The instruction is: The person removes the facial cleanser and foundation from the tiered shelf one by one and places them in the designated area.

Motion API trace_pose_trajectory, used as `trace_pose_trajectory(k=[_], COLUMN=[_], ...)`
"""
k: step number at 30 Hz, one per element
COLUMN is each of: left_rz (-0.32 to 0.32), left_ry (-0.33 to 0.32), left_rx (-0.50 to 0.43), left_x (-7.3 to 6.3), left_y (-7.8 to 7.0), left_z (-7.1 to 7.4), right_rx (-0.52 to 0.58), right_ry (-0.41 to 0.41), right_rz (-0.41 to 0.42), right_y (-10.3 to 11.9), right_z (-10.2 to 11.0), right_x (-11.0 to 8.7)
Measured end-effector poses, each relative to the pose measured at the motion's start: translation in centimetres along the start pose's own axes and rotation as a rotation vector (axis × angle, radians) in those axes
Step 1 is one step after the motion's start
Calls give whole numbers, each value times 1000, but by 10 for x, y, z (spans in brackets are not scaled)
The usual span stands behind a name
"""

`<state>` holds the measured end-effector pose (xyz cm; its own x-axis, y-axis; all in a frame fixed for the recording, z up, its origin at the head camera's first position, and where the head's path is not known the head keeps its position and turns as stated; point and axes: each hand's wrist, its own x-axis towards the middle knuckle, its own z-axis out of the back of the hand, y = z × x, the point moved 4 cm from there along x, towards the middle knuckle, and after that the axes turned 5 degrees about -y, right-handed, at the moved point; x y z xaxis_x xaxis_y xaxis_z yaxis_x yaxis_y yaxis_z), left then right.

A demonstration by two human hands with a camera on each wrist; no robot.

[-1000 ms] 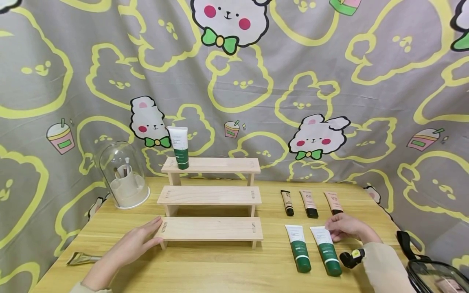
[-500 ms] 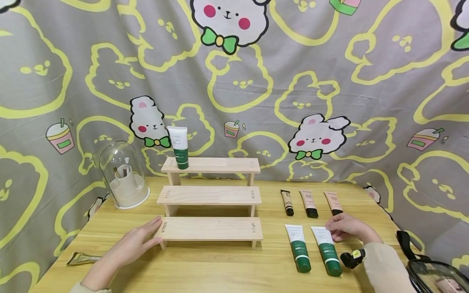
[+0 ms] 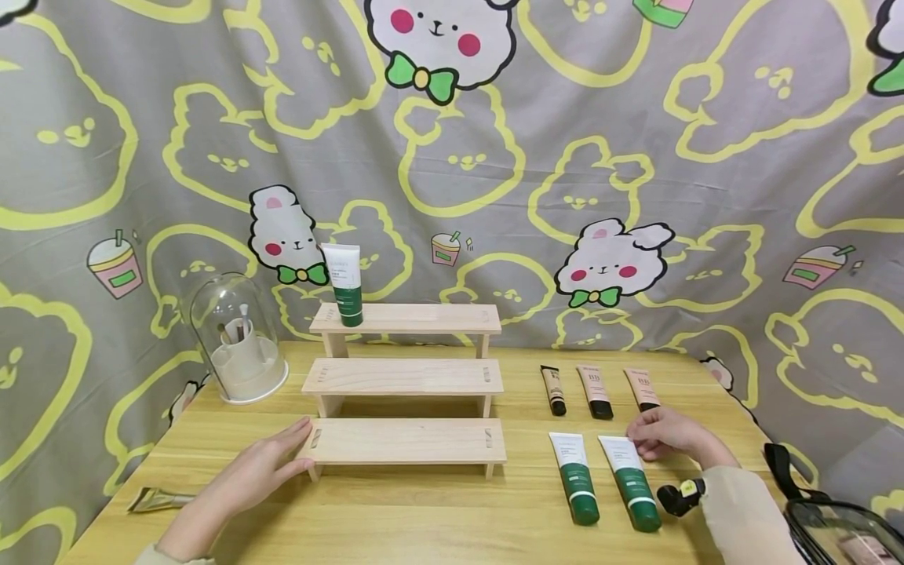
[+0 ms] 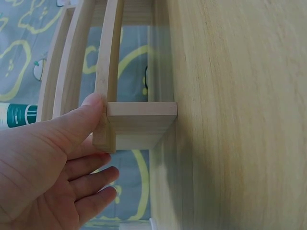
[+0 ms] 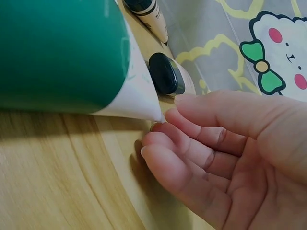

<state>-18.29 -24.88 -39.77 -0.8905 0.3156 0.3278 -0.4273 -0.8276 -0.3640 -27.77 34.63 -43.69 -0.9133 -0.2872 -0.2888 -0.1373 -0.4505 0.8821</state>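
Note:
My left hand (image 3: 257, 463) holds the left end of the lowest tier of a three-tier wooden display shelf (image 3: 410, 441). In the left wrist view the thumb lies on the board's front edge, and the other fingers reach past its end. On the right, my right hand (image 3: 667, 435) pinches the white crimped end of a green-and-white squeeze tube (image 3: 632, 486) lying on the table. Its fingertips show right at that corner in the right wrist view. A matching tube (image 3: 577, 482) lies to its left. Another squeeze tube (image 3: 344, 284) stands cap-down on the top tier's left end.
Behind the green tubes lie a small beige-and-black tube (image 3: 554, 390) and two pink BB tubes (image 3: 595, 391). A clear dome (image 3: 236, 337) covers a brush holder at the left. A flat brush (image 3: 158, 500) lies by the left wrist; a clear black-trimmed bag (image 3: 840, 530) sits front right.
The tube at my right hand has shifted very slightly on the table. Both hands stay in nearly the same place.

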Motion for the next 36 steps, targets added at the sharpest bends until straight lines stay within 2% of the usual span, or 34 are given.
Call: trace_pose_trajectory(k=[7,13,23,33,36], left_rz=[6,4,1,-5,-3], left_ry=[7,17,10,1,5], left_rx=[-4,-7,-9,-1,-2], left_x=[0,-1,0,-1,-1], left_y=[0,1,1,0,0], left_z=[0,0,-1,0,0], right_rx=[-52,-96,-128,-102,-134], right_ry=[-35,-145,-265,-237,-230], right_rz=[67,120,253,384,410], right_y=[13,37,110,189,209], right_z=[5,14,8,-22,-34], right_x=[-4,-2,6,25,32])
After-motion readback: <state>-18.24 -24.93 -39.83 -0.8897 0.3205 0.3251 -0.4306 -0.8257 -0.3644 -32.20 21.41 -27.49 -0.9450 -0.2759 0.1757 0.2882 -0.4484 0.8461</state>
